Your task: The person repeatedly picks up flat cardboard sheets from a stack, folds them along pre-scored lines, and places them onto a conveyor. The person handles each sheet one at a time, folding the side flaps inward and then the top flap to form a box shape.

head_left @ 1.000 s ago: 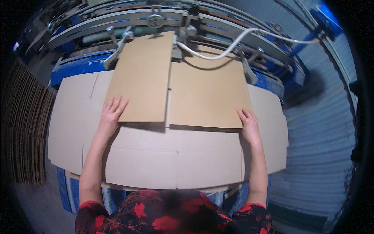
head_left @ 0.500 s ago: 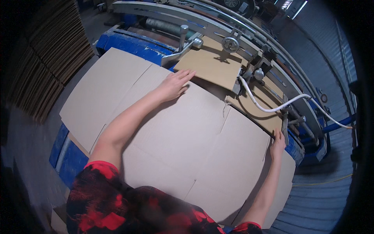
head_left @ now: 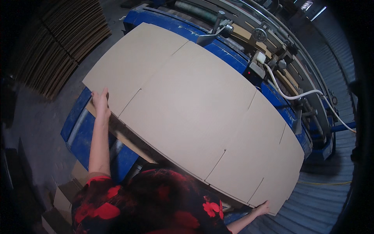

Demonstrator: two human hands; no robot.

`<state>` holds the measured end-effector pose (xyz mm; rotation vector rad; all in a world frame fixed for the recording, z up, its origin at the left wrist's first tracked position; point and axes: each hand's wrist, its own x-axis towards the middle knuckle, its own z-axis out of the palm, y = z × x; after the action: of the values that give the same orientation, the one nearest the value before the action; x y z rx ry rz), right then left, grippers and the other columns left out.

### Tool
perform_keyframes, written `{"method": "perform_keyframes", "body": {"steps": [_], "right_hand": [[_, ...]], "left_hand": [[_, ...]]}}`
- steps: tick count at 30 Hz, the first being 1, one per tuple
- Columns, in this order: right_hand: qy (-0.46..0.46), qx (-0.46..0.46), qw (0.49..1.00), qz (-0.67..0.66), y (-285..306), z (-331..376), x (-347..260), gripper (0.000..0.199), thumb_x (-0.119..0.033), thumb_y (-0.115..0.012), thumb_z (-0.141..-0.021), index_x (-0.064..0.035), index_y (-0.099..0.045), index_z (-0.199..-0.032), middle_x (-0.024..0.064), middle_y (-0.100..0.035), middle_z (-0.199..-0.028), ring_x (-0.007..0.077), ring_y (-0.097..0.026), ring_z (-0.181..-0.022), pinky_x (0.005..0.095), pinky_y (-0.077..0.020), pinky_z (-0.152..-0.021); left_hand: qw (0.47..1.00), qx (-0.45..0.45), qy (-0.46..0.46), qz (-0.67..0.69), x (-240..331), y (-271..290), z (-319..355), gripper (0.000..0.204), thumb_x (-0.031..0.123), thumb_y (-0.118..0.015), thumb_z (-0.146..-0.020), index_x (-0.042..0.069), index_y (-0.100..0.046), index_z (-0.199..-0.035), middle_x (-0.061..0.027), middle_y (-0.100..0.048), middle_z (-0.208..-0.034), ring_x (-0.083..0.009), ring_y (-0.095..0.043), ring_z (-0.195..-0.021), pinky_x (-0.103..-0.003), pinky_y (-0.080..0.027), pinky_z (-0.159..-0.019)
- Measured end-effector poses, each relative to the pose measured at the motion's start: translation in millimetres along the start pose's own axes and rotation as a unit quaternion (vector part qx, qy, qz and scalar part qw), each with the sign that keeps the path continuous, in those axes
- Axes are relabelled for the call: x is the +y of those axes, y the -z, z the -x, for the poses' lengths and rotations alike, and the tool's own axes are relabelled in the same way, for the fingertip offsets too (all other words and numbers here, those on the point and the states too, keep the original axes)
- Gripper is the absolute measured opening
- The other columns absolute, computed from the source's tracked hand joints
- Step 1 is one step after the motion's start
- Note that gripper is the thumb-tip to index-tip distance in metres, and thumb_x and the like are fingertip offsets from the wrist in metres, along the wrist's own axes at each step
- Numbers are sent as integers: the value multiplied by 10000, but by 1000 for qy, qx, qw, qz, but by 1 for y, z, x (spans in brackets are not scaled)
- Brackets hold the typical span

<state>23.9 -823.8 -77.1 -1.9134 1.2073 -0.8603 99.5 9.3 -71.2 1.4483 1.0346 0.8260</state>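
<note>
A large flat cardboard sheet (head_left: 194,105) with slots cut into its near edge lies across the blue machine table, tilted up a little over the stack beneath it. My left hand (head_left: 100,102) grips the sheet's near left corner. My right hand (head_left: 261,209) holds the near right corner, its fingers curled under the edge. More cardboard sheets (head_left: 128,142) show below the lifted one.
A blue feeder machine (head_left: 272,91) with metal rails, rollers and a white hose (head_left: 300,93) runs along the far side. Stacks of flat cardboard (head_left: 58,50) stand on the floor at the left. Small cardboard boxes (head_left: 62,199) sit at the lower left.
My hands left the folded sheet at the machine and moved to the near corners of a large flat sheet, which now covers the table. My view swung left.
</note>
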Motion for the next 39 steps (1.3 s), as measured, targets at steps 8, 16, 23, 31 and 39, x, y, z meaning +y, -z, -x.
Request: {"method": "perform_keyframes", "body": {"steps": [8,16,23,31,39], "right_hand": [[-21,58,966,-251,10,1,-44,422,-133,-583,-803,42,-482,-1173,161,-574,-1084,281,-552,-910,408,-468,-769],[-165,-26,811,-560,31,32,-67,280,-107,-519,-835,72,-541,-1048,171,-574,-1084,286,-553,-1016,441,-429,-950],[-249,-190,787,-532,21,108,-66,488,70,-550,-787,20,-440,-1259,156,-546,-1203,306,-540,-1106,428,-447,-972],[111,-190,975,-1,69,113,-50,386,-34,-595,-829,24,-540,-1207,130,-581,-1199,252,-539,-1124,359,-395,-983],[546,-272,761,222,16,78,-81,540,62,-544,-734,-140,-571,-1235,137,-532,-1277,394,-468,-1186,433,-398,-986]], "left_hand": [[974,13,7,228,56,9,19,613,107,-621,-855,-50,-316,-1364,-147,-443,-1320,-232,-461,-1156,-331,-359,-988],[938,-127,-20,322,49,37,-23,780,123,-643,-854,130,-130,-1443,-102,-344,-1422,-272,-436,-1211,-455,-394,-1010],[887,-336,150,281,18,55,0,362,115,-594,-892,-51,-504,-1201,-126,-570,-1183,-211,-553,-1078,-349,-465,-936],[948,-299,85,60,34,64,89,332,179,-642,-867,-79,-591,-1070,-147,-604,-1079,-206,-601,-949,-368,-486,-826],[697,-414,-528,-252,36,-36,153,616,-77,-505,-791,93,-411,-1376,-162,-416,-1397,-360,-386,-1293,-432,-344,-1038]]}}
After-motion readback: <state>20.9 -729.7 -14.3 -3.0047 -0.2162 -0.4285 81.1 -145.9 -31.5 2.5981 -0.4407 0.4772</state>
